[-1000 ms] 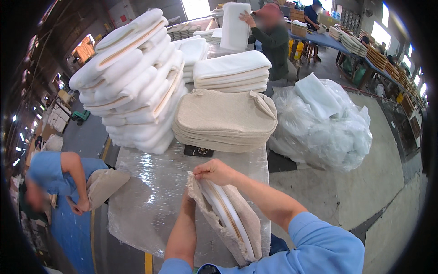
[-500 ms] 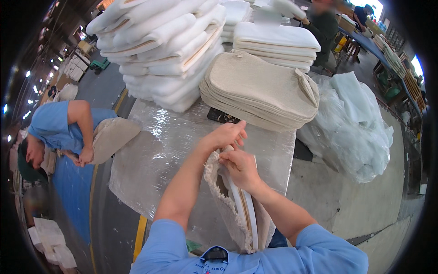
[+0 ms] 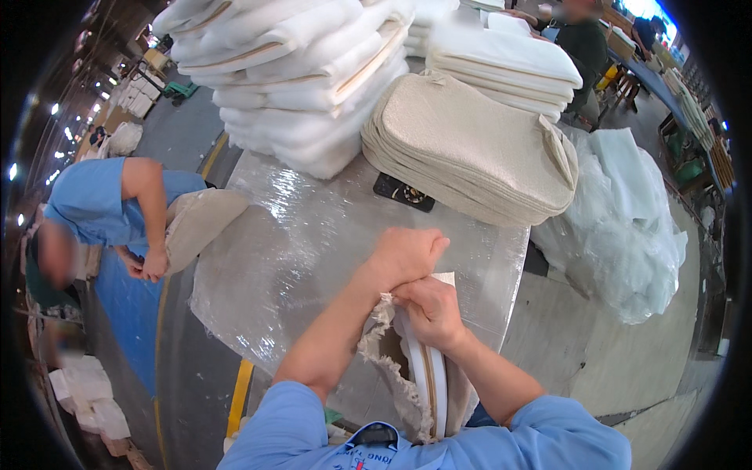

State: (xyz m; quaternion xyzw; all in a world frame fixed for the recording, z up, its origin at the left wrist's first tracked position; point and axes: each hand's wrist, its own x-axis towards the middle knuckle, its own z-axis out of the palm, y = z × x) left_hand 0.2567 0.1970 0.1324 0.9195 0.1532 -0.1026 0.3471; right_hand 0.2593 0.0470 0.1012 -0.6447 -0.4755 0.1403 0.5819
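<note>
A beige fabric cover (image 3: 384, 368) with a frayed edge stands on end against my body, its opening gaping upward. Inside it sits a white foam pad (image 3: 427, 376) with a tan strip along its edge. My right hand (image 3: 432, 309) is closed on the top end of the cover, where pad and fabric meet. Just above and beyond it, my left hand (image 3: 407, 254) is curled into a fist, its wrist crossing close over the right fingers. Whatever the left fingers hold, if anything, is hidden.
Plastic film wraps the table (image 3: 266, 258). On it stand a tall stack of white pads (image 3: 298, 86), a pile of beige covers (image 3: 470, 133) and a small black patterned item (image 3: 403, 192). A plastic-wrapped bundle (image 3: 619, 227) lies at right. A co-worker (image 3: 117, 204) handles another cover at left.
My left hand has gone from spread fingers to a curled fist. Both hands sit slightly lower and farther right in view. The black item shows more fully as the view shifted.
</note>
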